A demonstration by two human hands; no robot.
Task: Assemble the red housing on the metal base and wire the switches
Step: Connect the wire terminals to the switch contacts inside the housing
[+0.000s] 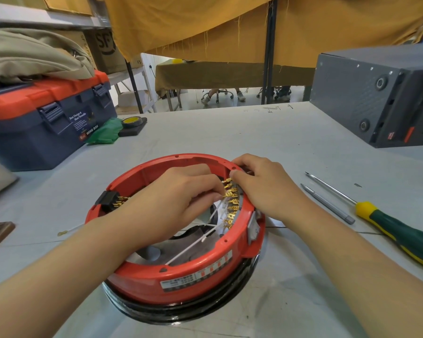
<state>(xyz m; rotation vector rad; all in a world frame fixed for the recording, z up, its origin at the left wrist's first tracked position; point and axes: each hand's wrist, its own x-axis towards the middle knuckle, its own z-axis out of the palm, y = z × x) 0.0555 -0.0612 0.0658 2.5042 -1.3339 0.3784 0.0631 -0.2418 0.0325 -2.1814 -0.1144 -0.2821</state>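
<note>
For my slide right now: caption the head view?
Both hands work brass terminals inside the red housing.

We see the scene under bright, even, diffuse light; shadows on the pale grey tabletop [230, 132] are faint and soft. A small highlight glints on the glossy black rim [181, 313] at the bottom. The wide-angle lens bends straight lines toward the edges, bowing the dark grey box [366, 93] and blue-and-orange toolbox [47, 111]. Focus stays fairly sharp; the far background looks slightly soft.
</note>
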